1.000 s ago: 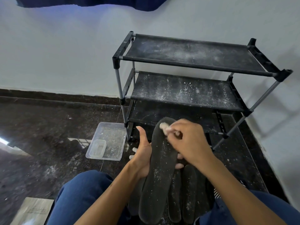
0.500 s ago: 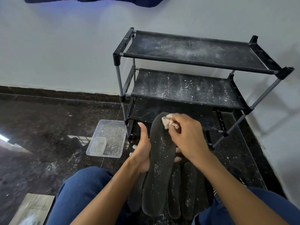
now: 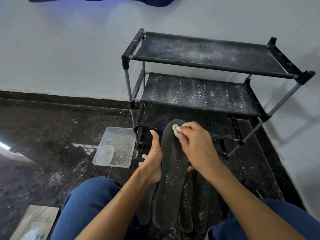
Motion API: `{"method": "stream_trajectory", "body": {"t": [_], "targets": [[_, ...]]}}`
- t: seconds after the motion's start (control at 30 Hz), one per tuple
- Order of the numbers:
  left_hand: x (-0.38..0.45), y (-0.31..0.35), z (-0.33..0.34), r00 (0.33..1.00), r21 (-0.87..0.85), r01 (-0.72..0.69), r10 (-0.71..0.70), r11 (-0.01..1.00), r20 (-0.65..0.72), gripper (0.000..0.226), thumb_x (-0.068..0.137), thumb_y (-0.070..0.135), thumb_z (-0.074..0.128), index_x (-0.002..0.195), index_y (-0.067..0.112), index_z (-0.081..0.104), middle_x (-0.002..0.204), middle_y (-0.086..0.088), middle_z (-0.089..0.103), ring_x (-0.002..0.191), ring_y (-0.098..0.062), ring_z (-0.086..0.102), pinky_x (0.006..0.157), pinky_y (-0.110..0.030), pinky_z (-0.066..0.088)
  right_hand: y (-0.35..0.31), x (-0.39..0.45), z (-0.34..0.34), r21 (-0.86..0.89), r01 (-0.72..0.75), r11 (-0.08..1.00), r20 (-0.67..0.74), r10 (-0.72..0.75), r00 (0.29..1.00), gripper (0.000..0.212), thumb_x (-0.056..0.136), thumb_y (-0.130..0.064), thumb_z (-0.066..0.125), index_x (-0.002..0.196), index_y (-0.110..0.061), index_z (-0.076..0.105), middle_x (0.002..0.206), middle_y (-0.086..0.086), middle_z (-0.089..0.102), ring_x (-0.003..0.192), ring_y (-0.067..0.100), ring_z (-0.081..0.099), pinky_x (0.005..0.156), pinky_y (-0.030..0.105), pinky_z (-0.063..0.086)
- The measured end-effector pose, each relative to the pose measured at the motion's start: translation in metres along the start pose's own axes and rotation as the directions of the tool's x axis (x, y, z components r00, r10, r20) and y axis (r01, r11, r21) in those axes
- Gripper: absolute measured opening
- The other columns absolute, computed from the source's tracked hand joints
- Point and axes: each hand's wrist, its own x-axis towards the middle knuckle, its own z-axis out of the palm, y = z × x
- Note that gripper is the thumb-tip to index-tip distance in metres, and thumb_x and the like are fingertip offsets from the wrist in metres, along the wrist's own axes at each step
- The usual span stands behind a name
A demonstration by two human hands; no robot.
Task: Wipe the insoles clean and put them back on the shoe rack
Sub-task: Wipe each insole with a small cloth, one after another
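A dark grey insole [image 3: 170, 177] speckled with white dust is held up lengthwise between my knees. My left hand [image 3: 153, 160] grips it from below, thumb up along its left edge and fingertips showing on both sides. My right hand [image 3: 194, 146] pinches a small pale wipe [image 3: 175, 127] and presses it on the insole's upper end. More dusty insoles [image 3: 199, 205] lie underneath, between my legs. The black three-tier shoe rack [image 3: 199, 94] stands just behind, its shelves dusted white and bare.
A clear plastic tray [image 3: 119, 146] holding a smaller clear box [image 3: 105, 154] sits on the dark floor left of the rack. A flat paper packet [image 3: 36, 222] lies at the bottom left. The white wall runs behind and to the right of the rack.
My right hand with the wipe has slid along the upper end of the insole, up and then slightly back left. My left hand keeps the same grip.
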Motion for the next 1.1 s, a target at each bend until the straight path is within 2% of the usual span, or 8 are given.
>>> {"method": "stream_trajectory", "body": {"t": [0.07,0.23,0.33,0.43,0.63,0.83,1.0,1.1], "targets": [[0.001,0.001,-0.003,1.000,0.025,-0.008,0.008,1.000,-0.020,0.098,0.076,0.083,0.013,0.114,0.010,0.065,0.097,-0.020,0.072,0.083,-0.029,0.071,0.065,-0.037,0.059,-0.003,-0.004,0.004,-0.009,0.024,1.000,0.067,-0.023,0.997,0.021,0.093,-0.020,0.056,0.100,-0.009,0.072,0.098,0.000,0.064,0.083,0.012,0.060,0.078,0.026,0.052],[0.002,0.003,-0.007,0.997,0.042,-0.021,0.024,0.999,-0.070,0.101,0.072,0.086,0.016,0.092,0.008,0.077,0.096,-0.019,0.072,0.084,-0.029,0.071,0.075,-0.039,0.056,-0.008,-0.011,0.001,0.035,-0.020,0.999,0.317,0.008,0.948,0.018,0.087,-0.021,0.063,0.098,-0.013,0.074,0.097,-0.002,0.068,0.083,0.007,0.062,0.075,0.015,0.048],[0.002,0.002,-0.004,0.999,0.006,-0.015,0.015,1.000,-0.035,0.101,0.073,0.086,0.016,0.099,0.009,0.076,0.105,-0.022,0.070,0.089,-0.032,0.070,0.078,-0.045,0.058,-0.005,-0.004,-0.005,0.138,-0.079,0.987,0.147,0.058,0.987,0.017,0.086,-0.022,0.064,0.096,-0.012,0.074,0.093,-0.003,0.068,0.079,0.006,0.062,0.068,0.013,0.049],[0.000,0.001,-0.001,1.000,-0.010,-0.002,0.002,1.000,-0.017,0.098,0.074,0.085,0.017,0.111,0.012,0.070,0.113,-0.022,0.067,0.096,-0.034,0.068,0.084,-0.049,0.055,-0.001,0.001,0.000,0.052,-0.018,0.998,0.028,0.017,0.999,0.018,0.089,-0.017,0.061,0.102,-0.011,0.072,0.101,-0.004,0.066,0.087,0.008,0.061,0.081,0.018,0.048],[0.000,0.004,-0.005,0.998,0.050,-0.014,0.018,0.999,-0.066,0.096,0.077,0.083,0.015,0.100,0.008,0.070,0.089,-0.018,0.073,0.077,-0.026,0.072,0.063,-0.033,0.058,-0.008,-0.009,0.006,0.016,0.025,1.000,0.300,-0.028,0.953,0.017,0.087,-0.022,0.062,0.091,-0.011,0.074,0.095,-0.003,0.065,0.080,0.009,0.061,0.076,0.031,0.052],[-0.001,0.005,-0.002,0.998,0.033,-0.057,0.057,0.998,-0.006,0.095,0.082,0.079,0.009,0.098,0.010,0.072,0.088,-0.017,0.073,0.074,-0.026,0.072,0.060,-0.032,0.058,-0.006,0.001,0.000,0.007,-0.029,1.000,0.076,0.028,0.997,0.009,0.083,-0.010,0.065,0.083,-0.008,0.074,0.092,-0.002,0.064,0.072,0.015,0.062,0.062,0.031,0.054],[0.007,0.006,-0.012,0.990,0.103,-0.077,0.089,0.992,-0.112,0.094,0.079,0.082,0.017,0.081,0.010,0.078,0.083,-0.015,0.072,0.076,-0.026,0.071,0.065,-0.033,0.057,-0.011,-0.011,0.008,-0.022,0.001,1.000,0.292,0.006,0.956,0.011,0.084,-0.017,0.066,0.092,-0.016,0.074,0.097,-0.005,0.066,0.084,0.010,0.062,0.077,0.023,0.052],[0.006,0.007,-0.014,0.992,0.116,-0.082,0.092,0.990,-0.085,0.092,0.082,0.080,0.019,0.082,0.009,0.078,0.081,-0.014,0.072,0.074,-0.024,0.070,0.066,-0.033,0.057,-0.012,-0.010,0.007,-0.027,0.001,1.000,0.266,0.006,0.964,0.012,0.085,-0.014,0.063,0.092,-0.013,0.073,0.097,-0.002,0.065,0.085,0.014,0.061,0.077,0.030,0.052]]}}
